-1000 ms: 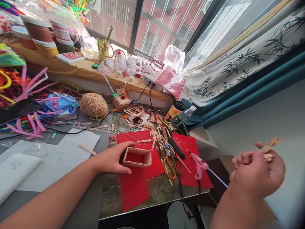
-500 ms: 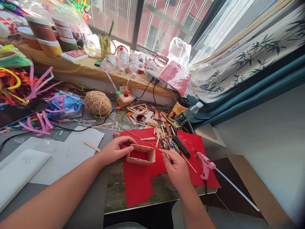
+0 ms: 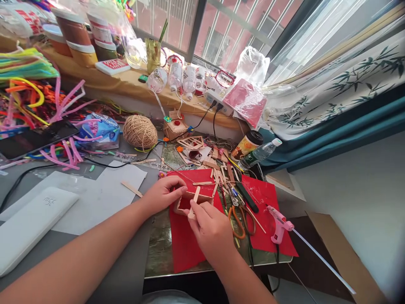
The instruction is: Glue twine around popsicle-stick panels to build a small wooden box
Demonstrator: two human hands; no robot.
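Note:
My left hand (image 3: 164,192) grips the left side of a small wooden stick box (image 3: 202,197) that rests on red paper (image 3: 185,240). Thumb and fingers curl around its near-left corner. My right hand (image 3: 210,228) pinches a flat wooden craft stick (image 3: 195,198) and holds it upright against the box's open top. The right hand covers the box's near wall. Orange-handled scissors (image 3: 242,217) lie just right of my right hand.
A pink glue gun (image 3: 278,223) lies at the table's right edge. Loose sticks (image 3: 218,169), a twine ball (image 3: 140,131), a bottle (image 3: 259,154) and a cup (image 3: 248,144) sit behind. White paper (image 3: 104,190), a white slab (image 3: 31,223) and pipe cleaners (image 3: 38,101) fill the left.
My right hand came in from the far right, picked a stick from the pile and brought it over the box. My left hand kept hold of the box.

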